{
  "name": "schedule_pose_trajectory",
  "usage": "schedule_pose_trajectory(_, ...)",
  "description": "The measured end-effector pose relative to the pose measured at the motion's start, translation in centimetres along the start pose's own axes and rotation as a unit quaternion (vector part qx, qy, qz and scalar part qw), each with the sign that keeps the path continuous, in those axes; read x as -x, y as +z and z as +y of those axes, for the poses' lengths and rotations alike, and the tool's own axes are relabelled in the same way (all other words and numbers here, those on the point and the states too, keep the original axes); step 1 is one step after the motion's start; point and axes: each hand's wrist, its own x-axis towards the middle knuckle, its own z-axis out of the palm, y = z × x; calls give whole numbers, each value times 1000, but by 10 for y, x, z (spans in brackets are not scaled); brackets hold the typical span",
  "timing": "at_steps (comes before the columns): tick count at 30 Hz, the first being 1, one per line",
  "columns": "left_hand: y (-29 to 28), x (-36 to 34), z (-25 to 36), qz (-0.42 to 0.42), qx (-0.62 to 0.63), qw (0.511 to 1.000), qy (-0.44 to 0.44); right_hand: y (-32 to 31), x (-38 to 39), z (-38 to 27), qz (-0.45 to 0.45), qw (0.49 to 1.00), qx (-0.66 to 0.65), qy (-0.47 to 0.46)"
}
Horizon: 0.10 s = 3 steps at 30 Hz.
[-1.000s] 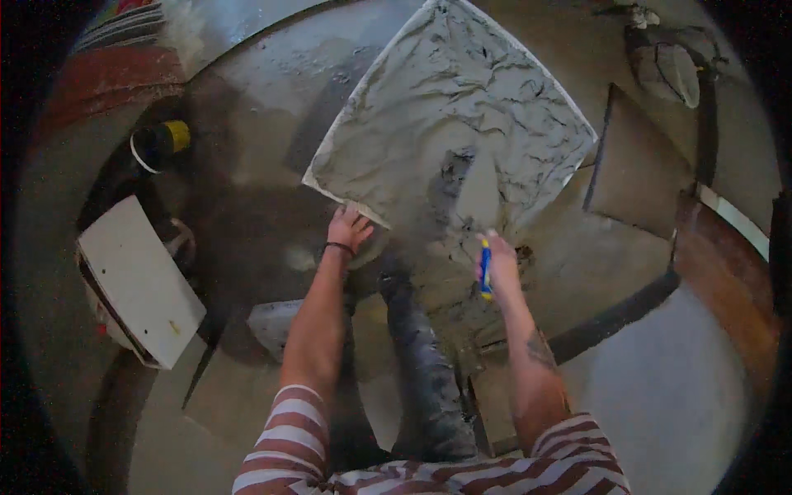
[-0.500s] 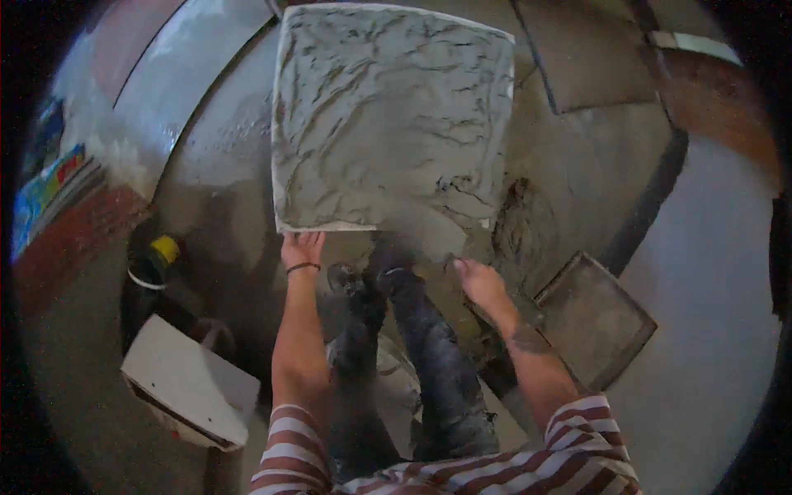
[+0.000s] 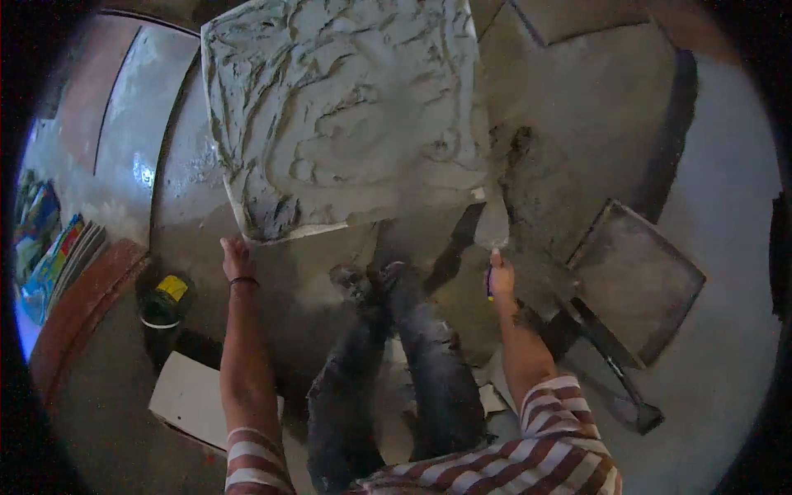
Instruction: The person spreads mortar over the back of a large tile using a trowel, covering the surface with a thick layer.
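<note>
A large square tile (image 3: 330, 230) is spread with wet grey mortar (image 3: 338, 99) in uneven ridges, and its far edge runs out of view. At the tile's near left corner, my left hand (image 3: 237, 257) is closed on the edge; part of the fingers is hidden. My right hand (image 3: 500, 271) is wrapped round the blue and yellow handle of a trowel. The trowel's blade (image 3: 492, 223) points away from me beside the tile's near right corner. My legs (image 3: 421, 330) stand just below the near edge.
A dark bucket (image 3: 163, 304) with yellow on it and a white box (image 3: 191, 398) stand left. Colourful bags (image 3: 54, 268) lie at the far left. On the right are a brownish square slab (image 3: 648, 276), a long-handled tool (image 3: 610, 363) and smeared mortar (image 3: 513, 161).
The tile has turned and shifted left in view. My left hand has moved left to its corner. My right hand has moved right, and the trowel blade now points forward. The view has shifted too.
</note>
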Motion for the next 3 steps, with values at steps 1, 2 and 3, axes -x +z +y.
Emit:
schedule_pose_trajectory(1, 3, 1, -1, 5, -6, 1000, 1, 11, -8, 10, -6, 1000, 0, 5)
schedule_pose_trajectory(2, 3, 3, 2, 36, -19, 999, -12, 24, -14, 20, -29, 999, -3, -21)
schedule_pose_trajectory(3, 46, 30, -11, 48, -19, 997, -53, 8, -28, 33, -22, 999, 13, -48)
